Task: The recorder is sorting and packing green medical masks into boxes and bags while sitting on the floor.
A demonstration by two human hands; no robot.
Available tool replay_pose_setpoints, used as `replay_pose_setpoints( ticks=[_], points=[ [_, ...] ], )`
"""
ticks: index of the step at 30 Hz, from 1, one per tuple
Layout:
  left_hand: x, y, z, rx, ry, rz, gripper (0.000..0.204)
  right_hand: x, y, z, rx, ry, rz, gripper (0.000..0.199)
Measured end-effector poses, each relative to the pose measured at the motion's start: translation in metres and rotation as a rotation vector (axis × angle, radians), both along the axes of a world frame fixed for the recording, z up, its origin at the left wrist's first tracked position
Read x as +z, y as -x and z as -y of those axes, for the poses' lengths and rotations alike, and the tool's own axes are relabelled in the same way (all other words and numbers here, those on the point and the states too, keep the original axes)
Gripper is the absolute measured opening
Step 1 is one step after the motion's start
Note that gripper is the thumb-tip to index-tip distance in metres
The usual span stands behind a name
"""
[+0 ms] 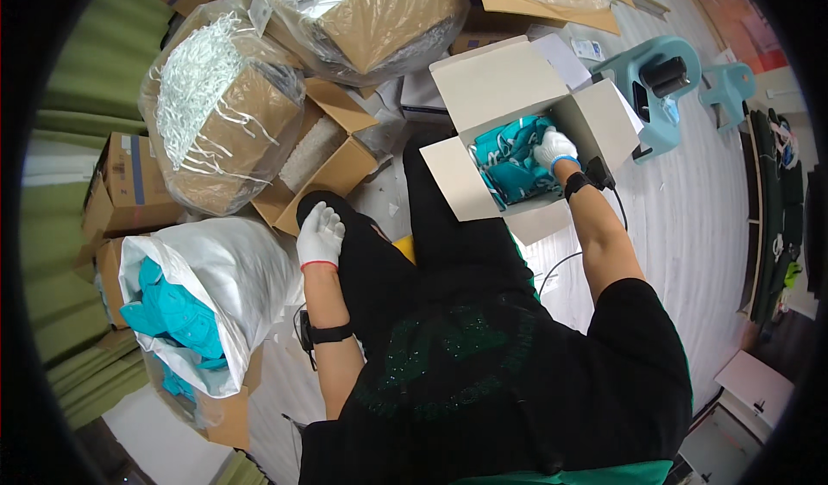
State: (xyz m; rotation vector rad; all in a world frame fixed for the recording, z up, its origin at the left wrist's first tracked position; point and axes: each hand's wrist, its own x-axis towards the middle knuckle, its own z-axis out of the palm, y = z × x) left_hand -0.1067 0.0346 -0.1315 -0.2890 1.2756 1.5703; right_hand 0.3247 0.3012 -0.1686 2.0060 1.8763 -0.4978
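Note:
My left hand, in a white glove with a red cuff edge, lies on my left knee with its fingers stretched out and nothing in it. My right hand, in a white glove with a blue cuff, reaches into an open white carton. Its fingers are curled down against the teal fabric items with white cords packed there; the fingertips are partly hidden. To the left of my legs stands a large white sack, its mouth open on teal fabric pieces.
Plastic-wrapped cartons stand at the back left, one topped with white shredded paper. A brown carton sits open beyond my left knee. Beyond the white carton are a light-blue stool bearing dark objects, and a smaller stool. A cable runs from my right wrist.

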Motion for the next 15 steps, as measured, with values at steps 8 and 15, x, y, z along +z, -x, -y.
replay_pose_setpoints(
  ticks=[8, 15],
  points=[
    [0.009, -0.022, -0.009, -0.048, 0.026, -0.062, 0.028, 0.054, -0.021, 0.006, 0.007, -0.424, -0.305, 0.03],
    [0.081, -0.108, -0.068, -0.507, -0.181, -0.439, 0.022, 0.123, -0.009, 0.071, -0.46, -0.296, -1.492, 0.029]
  ],
)
